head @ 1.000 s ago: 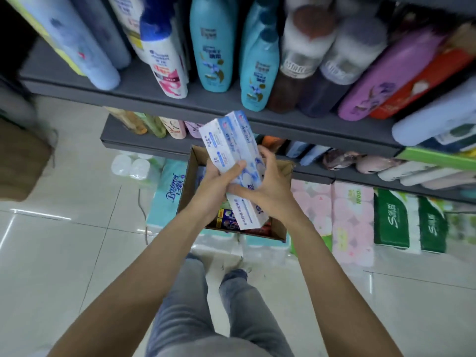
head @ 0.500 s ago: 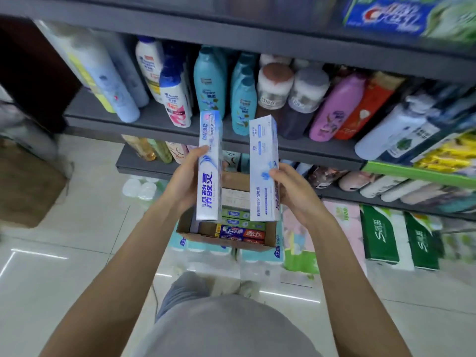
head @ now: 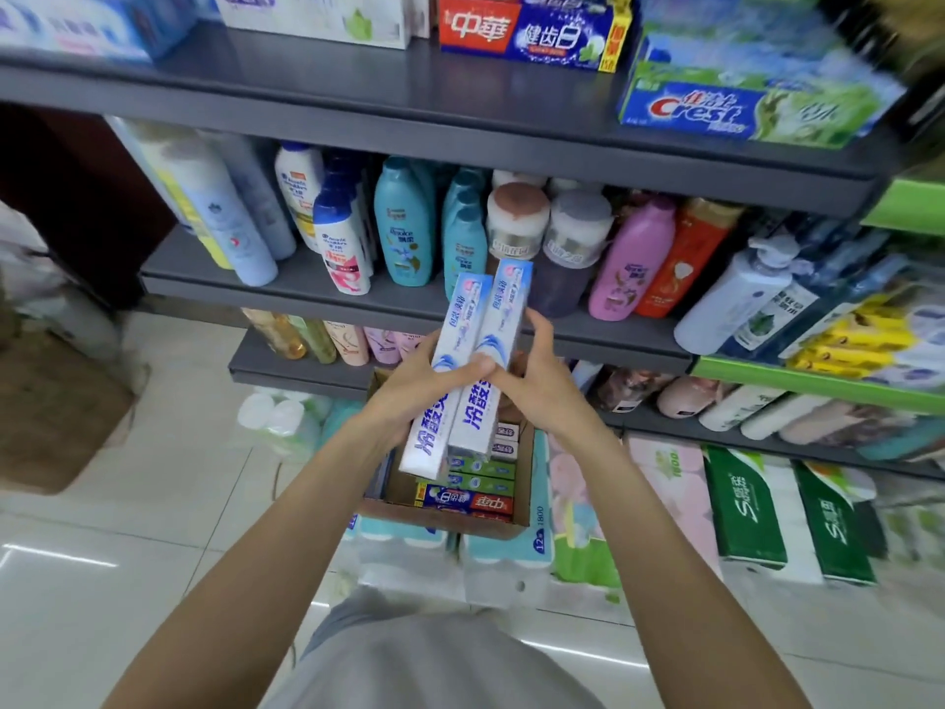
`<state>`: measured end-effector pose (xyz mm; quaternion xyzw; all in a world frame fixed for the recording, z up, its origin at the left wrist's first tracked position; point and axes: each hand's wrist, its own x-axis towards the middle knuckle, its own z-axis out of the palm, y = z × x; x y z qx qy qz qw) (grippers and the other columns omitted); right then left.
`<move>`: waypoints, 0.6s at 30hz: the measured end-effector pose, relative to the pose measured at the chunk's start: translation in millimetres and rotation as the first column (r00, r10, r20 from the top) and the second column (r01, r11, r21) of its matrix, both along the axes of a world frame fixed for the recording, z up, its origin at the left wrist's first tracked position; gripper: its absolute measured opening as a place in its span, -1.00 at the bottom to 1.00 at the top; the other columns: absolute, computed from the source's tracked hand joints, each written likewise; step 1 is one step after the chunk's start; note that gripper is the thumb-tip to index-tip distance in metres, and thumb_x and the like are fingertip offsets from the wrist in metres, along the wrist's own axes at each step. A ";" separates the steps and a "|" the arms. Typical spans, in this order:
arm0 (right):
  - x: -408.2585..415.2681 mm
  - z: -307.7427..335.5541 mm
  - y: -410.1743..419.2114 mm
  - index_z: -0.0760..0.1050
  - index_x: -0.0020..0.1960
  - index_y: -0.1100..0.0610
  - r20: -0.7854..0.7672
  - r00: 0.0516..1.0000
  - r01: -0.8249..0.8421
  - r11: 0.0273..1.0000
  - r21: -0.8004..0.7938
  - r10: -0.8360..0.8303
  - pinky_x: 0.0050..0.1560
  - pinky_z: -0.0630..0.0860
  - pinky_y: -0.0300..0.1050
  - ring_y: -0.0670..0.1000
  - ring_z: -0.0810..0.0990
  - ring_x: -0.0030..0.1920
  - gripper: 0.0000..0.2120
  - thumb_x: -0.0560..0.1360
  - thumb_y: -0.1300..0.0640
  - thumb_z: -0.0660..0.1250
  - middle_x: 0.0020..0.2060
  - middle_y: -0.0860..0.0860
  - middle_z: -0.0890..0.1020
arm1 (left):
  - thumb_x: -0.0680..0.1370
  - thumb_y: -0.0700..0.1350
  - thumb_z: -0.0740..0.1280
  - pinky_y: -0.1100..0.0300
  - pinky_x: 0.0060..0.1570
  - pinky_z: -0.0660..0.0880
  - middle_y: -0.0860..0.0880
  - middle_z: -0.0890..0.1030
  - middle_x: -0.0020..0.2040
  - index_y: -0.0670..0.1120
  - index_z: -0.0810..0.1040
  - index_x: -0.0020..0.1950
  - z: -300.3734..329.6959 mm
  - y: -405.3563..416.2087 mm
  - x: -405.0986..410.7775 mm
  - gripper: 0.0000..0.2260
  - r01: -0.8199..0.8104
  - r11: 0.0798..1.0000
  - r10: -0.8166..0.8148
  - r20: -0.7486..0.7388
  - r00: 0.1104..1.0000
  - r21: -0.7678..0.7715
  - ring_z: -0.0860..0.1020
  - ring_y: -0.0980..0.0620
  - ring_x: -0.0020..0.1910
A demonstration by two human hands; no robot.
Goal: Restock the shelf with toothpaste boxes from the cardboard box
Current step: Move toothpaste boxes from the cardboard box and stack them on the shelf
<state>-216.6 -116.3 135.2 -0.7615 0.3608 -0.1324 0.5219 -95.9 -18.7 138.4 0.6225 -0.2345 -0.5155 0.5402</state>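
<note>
L hand (head: 409,386) grips the left toothpaste box (head: 444,381), thumb across its front. Right beside it, touching, 2nd toothpaste box (head: 491,360) held by R hand (head: 542,396), fingers curled round. Both tilted, raised above the cardboard box (head: 526,483) w/ more toothpaste inside. Top shelf (head: 358,89) above.

Two toothpaste boxes (head: 463,373) side by side above cardboard box (head: 450,521), before shelf (head: 409,304).

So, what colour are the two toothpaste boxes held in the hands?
The two toothpaste boxes are white and light blue with dark blue lettering; only the head view shows them.
</note>
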 end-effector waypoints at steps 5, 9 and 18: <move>-1.6 24.5 -17.1 0.26 0.44 -0.02 -0.002 0.997 -0.082 0.996 -0.025 0.082 0.13 0.54 0.05 0.00 0.59 0.02 -0.58 0.60 -0.06 0.14 0.21 0.04 0.51 | 0.30 -0.07 0.53 0.18 -0.33 0.58 -0.07 0.71 -0.13 -0.08 0.49 0.23 9.4 7.6 21.4 -0.47 0.039 0.999 -0.038 -0.094 0.995 0.018 0.67 0.02 -0.25; -7.2 34.9 -37.8 0.24 0.45 -0.03 -0.250 0.937 -0.349 0.687 -0.637 0.243 0.31 0.29 0.01 0.08 0.28 0.31 -0.39 0.47 0.11 0.37 0.29 0.07 0.31 | 0.05 0.06 0.65 0.13 -0.34 0.61 -0.14 0.69 -0.12 -0.07 0.55 0.14 11.3 12.3 32.5 -0.29 0.093 0.995 -0.086 -0.128 0.988 0.048 0.67 -0.01 -0.29; 20.1 50.9 -55.6 0.45 0.14 0.18 -0.400 0.815 -0.475 0.089 -0.875 0.420 0.23 0.27 0.01 0.18 0.49 0.12 -0.52 0.30 0.05 0.49 0.10 0.15 0.53 | -0.05 0.13 0.66 0.18 -0.32 0.58 -0.13 0.69 -0.15 -0.09 0.54 0.07 33.5 6.6 38.9 -0.23 0.165 0.986 -0.163 -0.140 0.977 0.002 0.66 -0.01 -0.27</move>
